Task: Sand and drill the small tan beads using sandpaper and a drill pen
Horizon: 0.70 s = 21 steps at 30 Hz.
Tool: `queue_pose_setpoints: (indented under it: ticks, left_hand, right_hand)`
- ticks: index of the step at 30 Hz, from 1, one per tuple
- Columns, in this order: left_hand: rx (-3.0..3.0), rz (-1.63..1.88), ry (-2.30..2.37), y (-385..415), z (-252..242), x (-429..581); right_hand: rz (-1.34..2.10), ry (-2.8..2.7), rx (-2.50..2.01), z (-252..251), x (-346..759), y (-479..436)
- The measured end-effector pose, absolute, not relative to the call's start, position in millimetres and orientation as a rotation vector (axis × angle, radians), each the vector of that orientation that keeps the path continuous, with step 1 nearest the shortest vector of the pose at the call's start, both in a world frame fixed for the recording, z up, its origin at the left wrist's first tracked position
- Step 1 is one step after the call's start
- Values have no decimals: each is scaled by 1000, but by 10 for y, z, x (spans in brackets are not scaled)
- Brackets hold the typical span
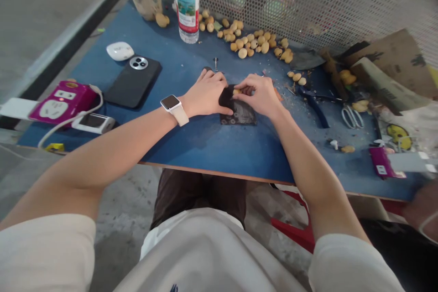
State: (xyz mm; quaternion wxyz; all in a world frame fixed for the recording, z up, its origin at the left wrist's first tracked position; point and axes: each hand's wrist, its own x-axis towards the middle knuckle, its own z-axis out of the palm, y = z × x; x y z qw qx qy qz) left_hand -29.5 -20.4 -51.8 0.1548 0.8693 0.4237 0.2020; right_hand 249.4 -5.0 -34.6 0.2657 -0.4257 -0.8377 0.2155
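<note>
A dark sheet that looks like sandpaper [238,117] lies flat on the blue table. My left hand [208,93], with a watch on its wrist, rests over the sheet's left side, fingers spread and thumb on its surface. Over the sheet's upper part, my right hand [256,93] pinches a small yellow gourd [237,92] between thumb and fingers. The gourd is mostly hidden by the fingers, and I cannot tell whether it touches the sheet. Just beyond my left fingers stands a small metal screw-like piece [216,63].
Many small gourds [253,43] lie along the back, beside a water bottle [187,7]. At left are a phone [134,81], a white mouse [119,50] and a purple power strip [59,100]. Blue-handled pliers [316,105], scissors [352,117] and cardboard [393,61] are at right.
</note>
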Motion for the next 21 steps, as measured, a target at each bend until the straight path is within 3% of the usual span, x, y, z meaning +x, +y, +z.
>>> queue_pose_setpoints:
  ticks: [6,9,14,21]
  left_hand:
    - [2487,502,1246,-211,-501,-306]
    - [2480,480,1241,-238,-462,-304]
    - [2447,427,1104,-308,-413,-261]
    - [2409,481,1042,-317,-464,-279]
  right_hand:
    - [787,-2349,-1000,-356,2587,-102]
    - [780,-2092,-922,-456,2659,-125]
    - [1123,-1569,-742,-581,2669,-134]
    - [1318,-1387,-781,-534,2647,-197]
